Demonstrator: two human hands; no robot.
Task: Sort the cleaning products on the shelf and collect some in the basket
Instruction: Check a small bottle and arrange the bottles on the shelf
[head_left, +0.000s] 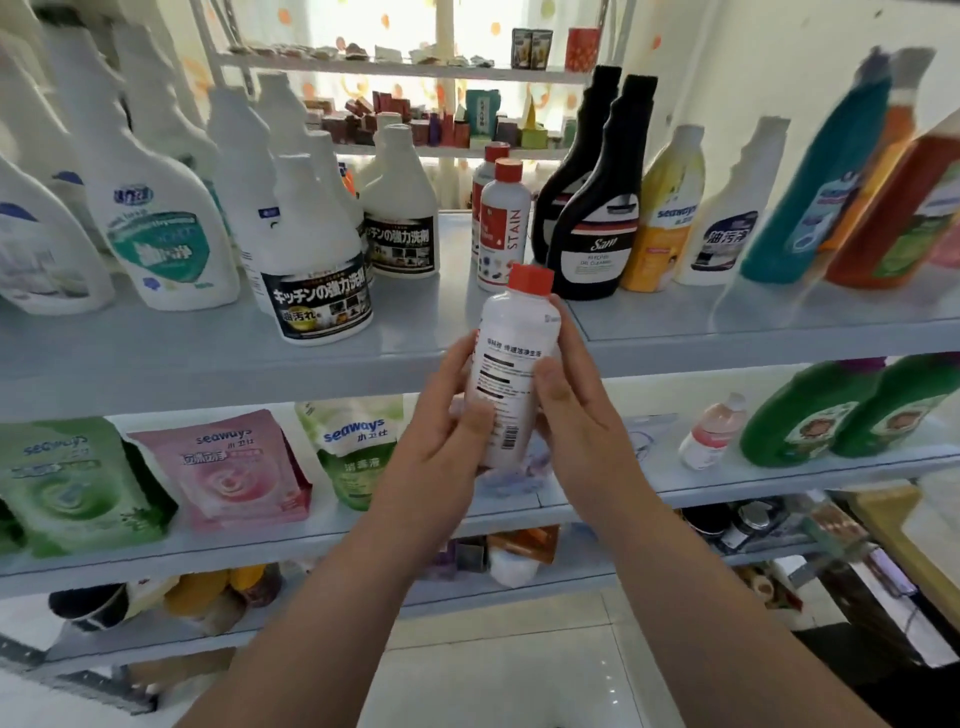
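A small white bottle with a red cap is held upright in front of the shelf, its back label and barcode facing me. My left hand grips its left side and my right hand grips its right side. Two matching red-capped STAIN bottles stand on the upper shelf just behind it. No basket is in view.
The upper shelf holds white spray-refill bottles at left, two black bottles, then yellow, white, teal and orange bottles at right. The lower shelf carries seaways refill pouches, a small clear bottle and green bottles.
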